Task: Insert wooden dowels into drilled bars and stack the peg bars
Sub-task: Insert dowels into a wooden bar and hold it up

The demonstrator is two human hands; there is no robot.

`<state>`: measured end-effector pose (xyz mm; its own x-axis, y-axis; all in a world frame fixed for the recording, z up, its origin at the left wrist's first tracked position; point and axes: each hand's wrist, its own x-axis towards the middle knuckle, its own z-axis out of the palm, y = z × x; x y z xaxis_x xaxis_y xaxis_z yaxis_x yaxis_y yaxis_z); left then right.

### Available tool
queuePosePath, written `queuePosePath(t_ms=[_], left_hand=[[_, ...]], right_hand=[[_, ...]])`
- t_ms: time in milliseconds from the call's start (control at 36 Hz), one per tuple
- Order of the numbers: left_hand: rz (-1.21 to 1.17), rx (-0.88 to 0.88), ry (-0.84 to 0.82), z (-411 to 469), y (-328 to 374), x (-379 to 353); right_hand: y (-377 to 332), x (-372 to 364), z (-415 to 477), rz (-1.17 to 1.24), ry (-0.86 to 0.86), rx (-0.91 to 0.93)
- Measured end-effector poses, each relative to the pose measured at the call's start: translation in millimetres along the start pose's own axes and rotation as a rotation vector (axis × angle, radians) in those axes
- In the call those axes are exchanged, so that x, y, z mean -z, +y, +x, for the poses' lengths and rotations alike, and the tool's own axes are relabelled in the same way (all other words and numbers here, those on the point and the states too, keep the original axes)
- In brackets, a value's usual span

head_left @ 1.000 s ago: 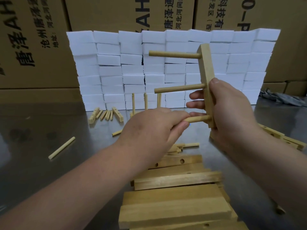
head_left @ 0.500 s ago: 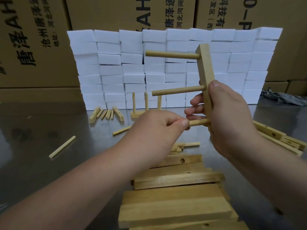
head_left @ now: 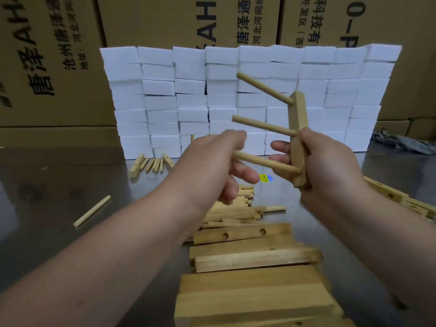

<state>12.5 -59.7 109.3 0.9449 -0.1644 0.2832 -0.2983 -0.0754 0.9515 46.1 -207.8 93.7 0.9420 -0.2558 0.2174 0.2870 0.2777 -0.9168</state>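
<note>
In the head view, the right hand [head_left: 330, 166] grips a drilled bar [head_left: 298, 138] upright above the table, thumb on its near face and fingers curled behind. Three dowels point left from it. The left hand [head_left: 212, 166] has its fingers loosely spread around the lowest dowel [head_left: 266, 162], whose free end lies against them. Loose bars [head_left: 250, 256] are stacked near on the steel table [head_left: 47, 185].
</note>
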Motion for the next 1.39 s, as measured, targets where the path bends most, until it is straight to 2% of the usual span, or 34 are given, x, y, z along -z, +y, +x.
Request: queuePosePath(t_ms=[111, 222, 278, 389, 556, 694, 778, 833, 917, 972, 1083, 1167, 1222, 1278, 1333, 1389], left_hand=[[-0.032, 0.009, 0.051, 6.3, -6.7, 3.7], [0.097, 0.028, 0.223, 18.7, -22.0, 7.3], [0.137, 0.017, 0.237, 23.3, -28.9, 12.2], [0.166, -0.008, 0.117, 30.4, -29.2, 27.4], [0.208, -0.015, -0.201, 29.6, -20.9, 48.9], [0.155, -0.017, -0.241, 30.8, -23.0, 52.1], [0.101, -0.037, -0.154, 33.8, -24.6, 52.7], [0.073, -0.041, -0.077, 35.3, -24.9, 51.5], [0.04, -0.028, 0.023, 34.9, -24.8, 45.5], [0.012, -0.009, 0.06, 33.8, -24.6, 39.2], [0.004, 0.032, 0.06, 28.4, -25.2, 24.5], [0.132, 0.004, 0.167, 27.2, -25.0, 19.6], [0.33, -0.112, 0.331, 30.1, -24.8, 25.7], [0.599, -0.328, 0.42, 27.1, -18.6, 34.2], [0.81, -0.547, 0.371, 24.1, -11.7, 39.2], [0.902, -0.65, 0.267, 21.7, -5.6, 40.3]], right_hand=[[-8.6, 4.7, 4.0, 0.054, -0.025, -0.169], [-15.6, 6.7, 2.4, -0.002, -0.226, -0.346], [-17.4, 8.2, 1.6, -0.035, -0.333, -0.444], [-18.7, 10.2, -0.5, -0.063, -0.55, -0.646], [-18.8, 10.1, 0.3, -0.038, -0.765, -0.785], [-19.4, 14.6, 3.8, 0.164, -0.835, -0.907], [-19.3, 17.2, 6.5, 0.268, -0.786, -0.831], [-18.2, 16.4, 6.7, 0.369, -0.683, -0.727], [-13.4, 11.8, 5.5, 0.514, -0.465, -0.505], [-8.2, 6.7, 3.5, 0.537, -0.441, -0.368], [6.2, -2.0, -3.1, 0.235, -0.371, -0.065], [8.1, -1.3, -4.5, 0.135, -0.298, 0.002], [5.1, 2.9, -2.1, 0.062, -0.254, 0.037], [2.5, 6.5, 0.6, -0.079, -0.252, 0.108], [0.5, 8.4, 1.6, -0.204, -0.279, 0.166], [-0.4, 8.3, 1.7, -0.286, -0.324, 0.195]])
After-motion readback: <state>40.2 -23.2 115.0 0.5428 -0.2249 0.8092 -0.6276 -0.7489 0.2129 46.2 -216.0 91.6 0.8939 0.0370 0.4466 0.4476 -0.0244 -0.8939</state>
